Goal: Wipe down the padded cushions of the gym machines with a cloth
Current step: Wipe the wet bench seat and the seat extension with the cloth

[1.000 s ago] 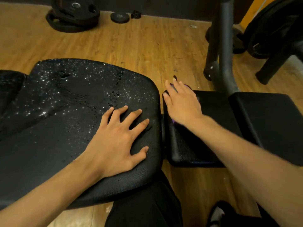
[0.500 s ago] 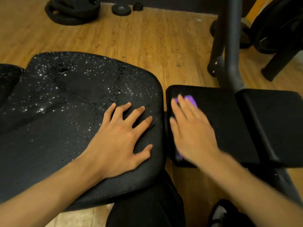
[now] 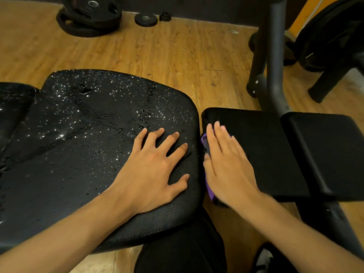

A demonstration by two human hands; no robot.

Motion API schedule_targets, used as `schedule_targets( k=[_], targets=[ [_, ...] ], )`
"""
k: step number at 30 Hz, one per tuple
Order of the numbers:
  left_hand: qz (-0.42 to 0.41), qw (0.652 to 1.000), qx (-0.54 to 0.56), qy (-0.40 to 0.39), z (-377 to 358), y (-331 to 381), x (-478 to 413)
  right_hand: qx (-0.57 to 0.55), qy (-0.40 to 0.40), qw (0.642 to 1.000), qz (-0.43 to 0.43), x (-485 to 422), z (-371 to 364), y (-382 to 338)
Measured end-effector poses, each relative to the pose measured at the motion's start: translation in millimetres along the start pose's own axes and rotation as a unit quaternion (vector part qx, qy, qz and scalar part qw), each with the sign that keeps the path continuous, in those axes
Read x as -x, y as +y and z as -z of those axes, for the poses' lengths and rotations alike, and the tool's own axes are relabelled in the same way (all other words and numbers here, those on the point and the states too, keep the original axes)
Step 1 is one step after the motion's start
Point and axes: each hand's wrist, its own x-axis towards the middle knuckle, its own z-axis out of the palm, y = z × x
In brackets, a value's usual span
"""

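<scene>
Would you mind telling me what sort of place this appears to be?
Most likely a gym: stacked weight plates on the wooden floor, black padded machine cushions, and a steel machine frame.

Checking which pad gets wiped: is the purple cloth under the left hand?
No, the purple cloth shows under the right hand on the small black pad; the left hand lies bare.
</scene>
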Motion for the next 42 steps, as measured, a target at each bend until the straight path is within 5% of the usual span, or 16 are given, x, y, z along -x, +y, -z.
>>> schedule_targets(
  k=[6,15,24,29,32,42],
  targets=[
    [0.003,1.000,0.007,-0.005,1.6,0.3,-0.7,-0.011,-0.018,0.997,-0.074,-126.6,10.6,27.2],
    [-0.004,1.000,0.000,-0.002,-1.7,0.7,-2.2,-0.022,-0.017,0.999,0.022,22.0,2.0,6.5],
    [-0.010,1.000,0.001,0.003,-2.1,-1.1,-3.2,-0.032,-0.019,0.999,-0.036,-138.0,1.0,19.7],
    [-0.016,1.000,-0.005,0.004,-3.4,-2.0,-3.9,-0.057,0.042,0.997,0.008,-37.1,3.3,3.2],
    [-0.016,1.000,-0.008,0.006,-3.8,-2.6,-4.5,-0.028,0.015,0.999,0.022,23.2,-6.2,-7.4],
    [-0.018,1.000,-0.014,-0.001,-2.0,-5.1,-3.6,-0.010,0.005,0.999,-0.033,-113.1,2.2,10.8]
  ],
)
